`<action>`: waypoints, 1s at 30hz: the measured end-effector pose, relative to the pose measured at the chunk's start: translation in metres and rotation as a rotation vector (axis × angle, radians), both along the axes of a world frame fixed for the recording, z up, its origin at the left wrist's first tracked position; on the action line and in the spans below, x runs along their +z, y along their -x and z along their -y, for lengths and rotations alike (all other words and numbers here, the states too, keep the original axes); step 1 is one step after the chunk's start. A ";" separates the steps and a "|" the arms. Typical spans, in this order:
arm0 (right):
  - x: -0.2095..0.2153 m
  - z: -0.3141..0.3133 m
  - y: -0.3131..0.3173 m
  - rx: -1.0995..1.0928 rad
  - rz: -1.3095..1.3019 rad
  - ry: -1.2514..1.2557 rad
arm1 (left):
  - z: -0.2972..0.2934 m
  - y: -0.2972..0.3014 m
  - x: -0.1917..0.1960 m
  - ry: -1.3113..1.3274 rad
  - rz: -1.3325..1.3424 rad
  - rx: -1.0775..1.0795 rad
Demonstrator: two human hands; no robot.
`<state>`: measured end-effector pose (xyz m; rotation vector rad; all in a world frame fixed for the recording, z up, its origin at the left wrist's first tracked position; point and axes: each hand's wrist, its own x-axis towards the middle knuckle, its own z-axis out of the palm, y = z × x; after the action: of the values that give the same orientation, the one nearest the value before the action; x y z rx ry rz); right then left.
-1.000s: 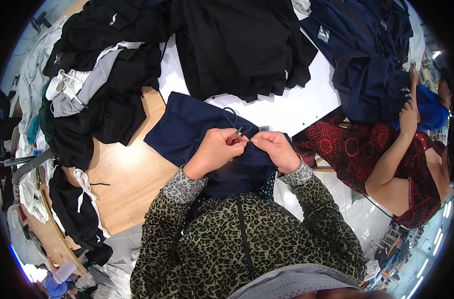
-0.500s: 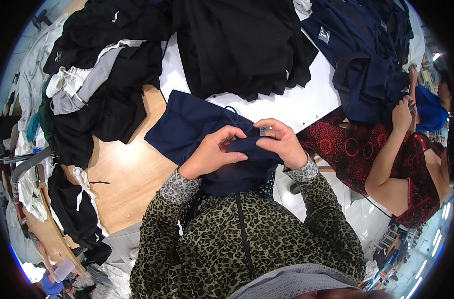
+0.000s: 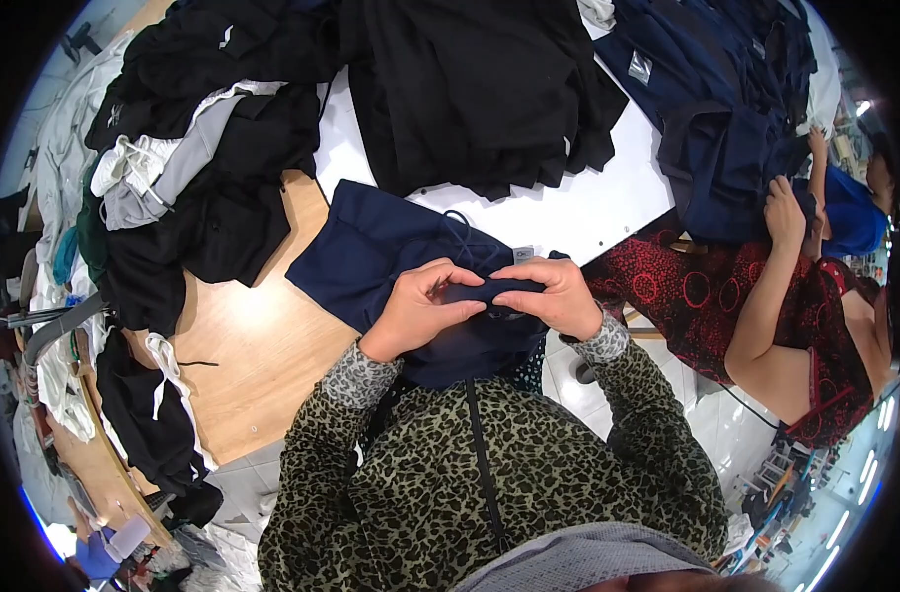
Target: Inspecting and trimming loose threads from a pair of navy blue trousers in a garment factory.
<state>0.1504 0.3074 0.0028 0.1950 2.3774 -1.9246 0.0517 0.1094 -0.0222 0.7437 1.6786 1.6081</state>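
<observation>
A navy blue garment (image 3: 366,242) with a drawstring (image 3: 457,219) lies partly on the table edge and partly over my lap. My left hand (image 3: 413,314) pinches a folded edge of it between thumb and fingers. Close beside, my right hand (image 3: 561,296) pinches the same edge, and the fingertips of both hands nearly meet. A small pale label (image 3: 523,255) shows on the cloth just beyond the right fingers. Something small and dark sits in the curl of the left fingers, too hidden to make out.
A big black garment pile (image 3: 470,89) covers the white tabletop (image 3: 549,219) ahead. Black, grey and white clothes (image 3: 164,168) heap up at left, beside bare wood tabletop (image 3: 248,345). At right, a person in red-patterned black clothing (image 3: 697,296) handles navy garments (image 3: 721,148).
My right hand has moved left along the cloth edge, its fingertips closing on it near the left hand's. The label now shows beyond the fingers. The other person's hand has shifted slightly left.
</observation>
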 end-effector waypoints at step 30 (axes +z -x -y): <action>-0.023 -0.003 0.000 0.121 -0.111 0.446 | -0.009 -0.001 -0.008 -0.097 0.312 0.100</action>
<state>0.1503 0.3107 -0.0201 -0.0846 1.8944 -2.3869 0.0525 0.1188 -0.0300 0.4326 1.4401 1.7826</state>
